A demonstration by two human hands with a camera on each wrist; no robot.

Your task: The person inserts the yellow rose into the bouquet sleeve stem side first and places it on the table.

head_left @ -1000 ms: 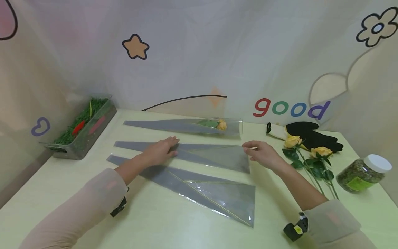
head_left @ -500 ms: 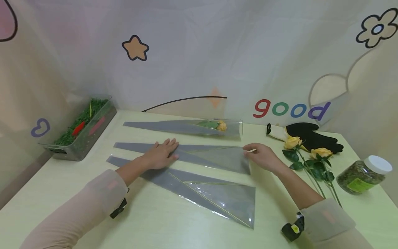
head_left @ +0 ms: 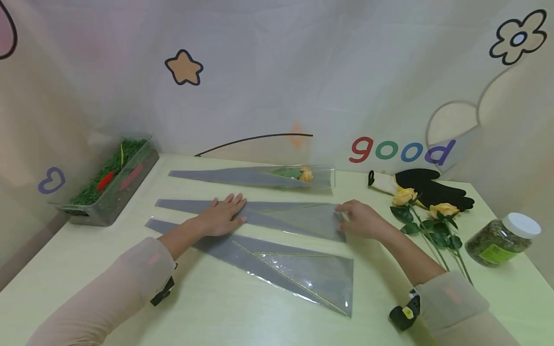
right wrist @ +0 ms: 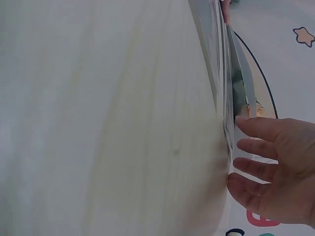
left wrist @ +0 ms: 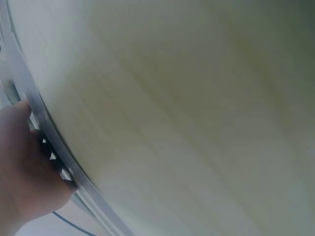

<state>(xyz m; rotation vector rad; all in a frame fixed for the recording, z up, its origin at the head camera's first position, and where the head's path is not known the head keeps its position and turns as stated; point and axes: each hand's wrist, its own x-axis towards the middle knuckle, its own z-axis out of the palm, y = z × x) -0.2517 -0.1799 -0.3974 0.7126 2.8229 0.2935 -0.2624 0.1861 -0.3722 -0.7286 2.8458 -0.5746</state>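
In the head view my left hand lies with spread fingers on the middle grey clear-fronted flower sleeve, pressing its narrower half to the table. My right hand is at the sleeve's wide right end, fingertips touching the edge. The right wrist view shows this hand's thumb and fingers apart and slightly bent along that edge. Nearer me lies another flat sleeve with gold lines. Behind is a third sleeve holding a yellow rose. The left wrist view shows mostly table, with the left hand at its edge.
Two yellow roses with stems lie on the right, beside a black and white glove. A white-lidded jar stands at the right. At the left is a clear bin of green grass-like filling. A printed curtain hangs behind.
The left hand's fingers have spread wider on the middle sleeve. The right hand's fingers have come lower along the sleeve's right edge. The head view has shifted slightly.
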